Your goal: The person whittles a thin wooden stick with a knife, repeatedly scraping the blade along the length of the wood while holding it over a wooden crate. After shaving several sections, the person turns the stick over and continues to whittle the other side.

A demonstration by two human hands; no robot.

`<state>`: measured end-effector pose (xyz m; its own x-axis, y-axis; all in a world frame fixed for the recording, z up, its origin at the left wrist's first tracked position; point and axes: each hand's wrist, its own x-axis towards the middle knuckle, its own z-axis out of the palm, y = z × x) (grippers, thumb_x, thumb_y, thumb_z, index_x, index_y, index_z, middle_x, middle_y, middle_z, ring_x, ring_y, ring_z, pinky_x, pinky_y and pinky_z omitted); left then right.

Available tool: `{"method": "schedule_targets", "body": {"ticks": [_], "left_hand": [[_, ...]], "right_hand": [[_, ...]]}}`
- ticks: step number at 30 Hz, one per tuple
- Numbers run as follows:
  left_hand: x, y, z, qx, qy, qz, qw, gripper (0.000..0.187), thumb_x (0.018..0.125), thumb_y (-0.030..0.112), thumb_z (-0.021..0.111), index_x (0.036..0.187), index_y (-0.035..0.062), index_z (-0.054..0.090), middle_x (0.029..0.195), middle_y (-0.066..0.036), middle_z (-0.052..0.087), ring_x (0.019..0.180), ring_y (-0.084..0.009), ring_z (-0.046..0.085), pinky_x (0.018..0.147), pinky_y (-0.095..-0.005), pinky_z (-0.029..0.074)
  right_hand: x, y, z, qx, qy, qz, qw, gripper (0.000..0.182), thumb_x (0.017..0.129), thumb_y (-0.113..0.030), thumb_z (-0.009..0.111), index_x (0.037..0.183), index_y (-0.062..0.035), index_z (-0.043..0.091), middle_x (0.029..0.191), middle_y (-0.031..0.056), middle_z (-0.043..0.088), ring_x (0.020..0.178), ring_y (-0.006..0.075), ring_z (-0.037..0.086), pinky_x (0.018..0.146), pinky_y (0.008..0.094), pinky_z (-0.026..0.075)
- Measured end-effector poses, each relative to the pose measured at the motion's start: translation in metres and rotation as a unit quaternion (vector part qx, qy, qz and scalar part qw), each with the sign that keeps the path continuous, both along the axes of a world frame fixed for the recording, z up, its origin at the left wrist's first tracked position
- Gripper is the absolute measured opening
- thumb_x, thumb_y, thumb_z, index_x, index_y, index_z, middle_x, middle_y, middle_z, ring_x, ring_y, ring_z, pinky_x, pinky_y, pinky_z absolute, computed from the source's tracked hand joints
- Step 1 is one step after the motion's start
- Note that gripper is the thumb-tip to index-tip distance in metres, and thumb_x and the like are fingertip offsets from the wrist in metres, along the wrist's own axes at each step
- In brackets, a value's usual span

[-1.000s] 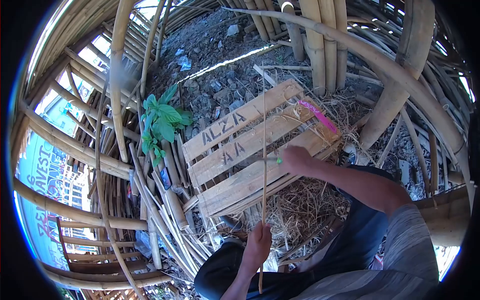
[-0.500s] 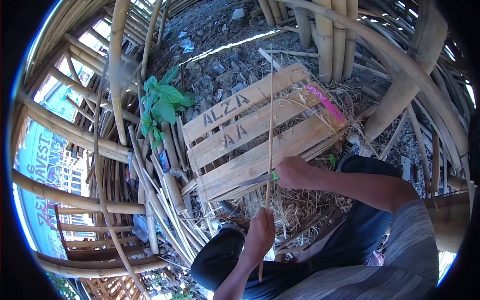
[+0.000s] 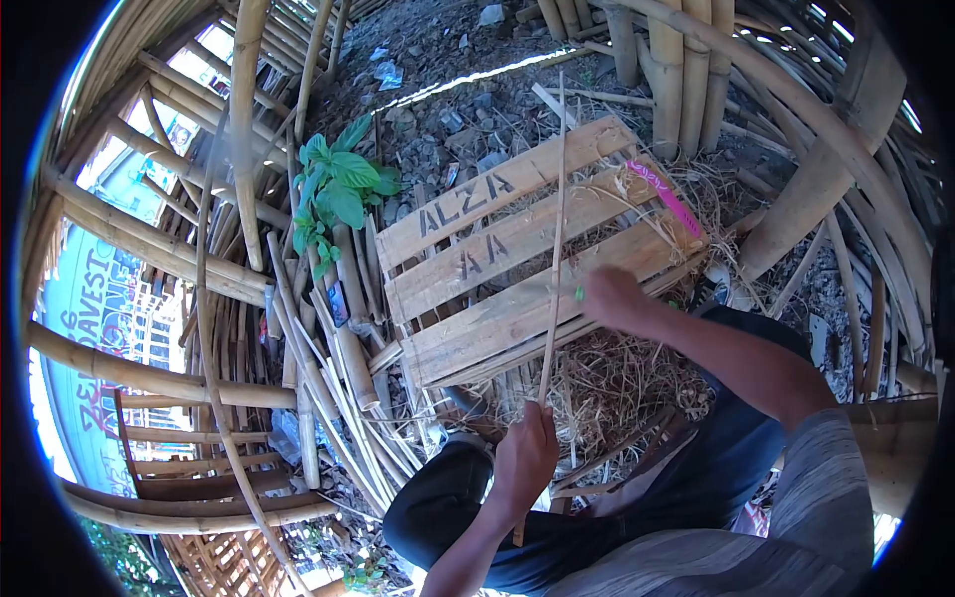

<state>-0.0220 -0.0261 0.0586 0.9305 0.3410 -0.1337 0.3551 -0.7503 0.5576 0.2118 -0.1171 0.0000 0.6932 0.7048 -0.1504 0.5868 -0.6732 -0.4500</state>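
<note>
A long thin bamboo strip [image 3: 560, 214] stands nearly upright in view, crossing in front of a slatted wooden crate [image 3: 453, 343] stencilled "ALZA AA". My left hand [image 3: 524, 460] is closed around the strip's lower part, and its tail end shows below the wrist. Higher up, my right hand [image 3: 614, 300] is closed on a knife [image 3: 579, 294], of which a bit of green shows at the grip. Motion smears the knife's blade, which overlaps the strip in this view. Dry shavings [image 3: 622, 388] lie between my legs and the crate.
A pink knife-like object [image 3: 665, 197] lies on the crate's right end. Leafy green plant [image 3: 343, 184] and bundled bamboo sticks [image 3: 333, 398] stand to the left. Bamboo poles [image 3: 681, 85] rise at the back right, and a bamboo lattice [image 3: 159, 373] closes the left side.
My right hand with the knife has moved up along the bamboo strip. My left hand keeps its hold near the lower end. The whole view has shifted slightly.
</note>
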Motion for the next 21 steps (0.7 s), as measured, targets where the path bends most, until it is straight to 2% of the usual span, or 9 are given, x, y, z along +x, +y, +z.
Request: {"method": "schedule_targets", "body": {"ticks": [4,11,14,15,16,17,19,20,21], "left_hand": [[-0.001,0.0,0.002,-0.124,-0.012,0.019,0.992,0.024,0.092,0.018,0.044,0.078,-0.0009,0.04,0.056,-0.023,0.047,0.057,-0.044,0.047,0.051,-0.0468,0.035],[-0.001,0.008,-0.002,-0.173,-0.018,0.012,0.985,0.025,0.092,0.017,0.044,0.076,-0.0012,0.039,0.055,-0.02,0.042,0.051,-0.0389,0.04,0.049,-0.0421,0.033],[-0.01,0.005,-0.008,-0.161,-0.016,0.02,0.987,0.024,0.092,0.016,0.044,0.076,-0.0016,0.038,0.056,-0.02,0.041,0.049,-0.038,0.038,0.049,-0.043,0.032],[-0.015,0.005,-0.011,-0.174,-0.037,0.007,0.984,0.024,0.093,0.016,0.043,0.074,0.001,0.039,0.052,-0.012,0.04,0.043,-0.0277,0.039,0.044,-0.0369,0.03],[-0.018,0.004,-0.011,-0.171,-0.045,0.001,0.984,0.024,0.093,0.016,0.043,0.074,0.001,0.039,0.052,-0.012,0.04,0.043,-0.0277,0.039,0.044,-0.0369,0.03],[-0.022,0.004,-0.011,-0.327,-0.017,0.071,0.942,0.024,0.093,0.016,0.043,0.073,0.0037,0.04,0.051,-0.007,0.039,0.041,-0.0204,0.038,0.042,-0.0319,0.027],[-0.031,-0.001,-0.009,-0.542,0.034,0.183,0.819,0.023,0.094,0.019,0.04,0.072,0.0112,0.04,0.052,0.006,0.032,0.04,-0.003,0.03,0.036,-0.0193,0.019],[-0.034,-0.003,-0.007,-0.537,0.034,0.18,0.823,0.023,0.094,0.019,0.04,0.072,0.0112,0.04,0.052,0.006,0.032,0.04,-0.003,0.03,0.036,-0.0193,0.019],[-0.039,-0.005,-0.004,-0.586,0.038,0.183,0.789,0.024,0.095,0.02,0.039,0.072,0.0113,0.04,0.05,0.005,0.03,0.038,-0.0038,0.027,0.034,-0.0198,0.019]], "right_hand": [[0.028,-0.006,0.008,0.016,0.008,-0.113,0.993,0.02,0.074,-0.018,0.058,0.074,0.0015,0.064,0.065,0.0164,0.062,0.061,0.0302,0.063,0.057,0.0425,0.05],[-0.043,0.0,0.027,-0.02,-0.023,0.138,0.99,0.022,0.071,-0.021,0.06,0.073,0.0008,0.064,0.068,0.0202,0.062,0.062,0.0326,0.064,0.057,0.0429,0.051],[0.007,-0.005,0.004,-0.012,0.014,0.005,1.0,0.021,0.073,-0.019,0.059,0.075,0.0014,0.064,0.069,0.0206,0.062,0.062,0.0333,0.064,0.056,0.0427,0.051],[0.031,-0.009,-0.008,0.0,-0.029,-0.049,0.998,0.022,0.075,-0.019,0.058,0.074,0.0021,0.063,0.067,0.0198,0.061,0.061,0.0324,0.063,0.055,0.0418,0.051],[0.048,-0.011,-0.016,0.015,-0.07,-0.105,0.992,0.023,0.077,-0.019,0.057,0.074,0.0028,0.063,0.066,0.0189,0.061,0.059,0.0315,0.062,0.054,0.041,0.05],[0.054,-0.011,-0.024,0.02,-0.075,-0.111,0.991,0.023,0.077,-0.019,0.057,0.074,0.0028,0.063,0.066,0.0189,0.061,0.059,0.0315,0.062,0.054,0.041,0.05],[0.053,-0.01,-0.03,0.146,-0.123,0.042,0.981,0.032,0.082,-0.028,0.057,0.069,0.001,0.06,0.057,0.0145,0.055,0.053,0.0242,0.058,0.05,0.0356,0.048],[0.049,-0.006,-0.035,0.152,-0.125,0.037,0.98,0.032,0.082,-0.028,0.057,0.069,0.001,0.06,0.057,0.0145,0.055,0.053,0.0242,0.058,0.05,0.0356,0.048],[0.038,0.005,-0.034,0.257,0.209,-0.035,0.943,0.033,0.085,-0.031,0.055,0.074,0.0007,0.06,0.062,0.0126,0.056,0.054,0.0211,0.057,0.048,0.0338,0.047]]}}
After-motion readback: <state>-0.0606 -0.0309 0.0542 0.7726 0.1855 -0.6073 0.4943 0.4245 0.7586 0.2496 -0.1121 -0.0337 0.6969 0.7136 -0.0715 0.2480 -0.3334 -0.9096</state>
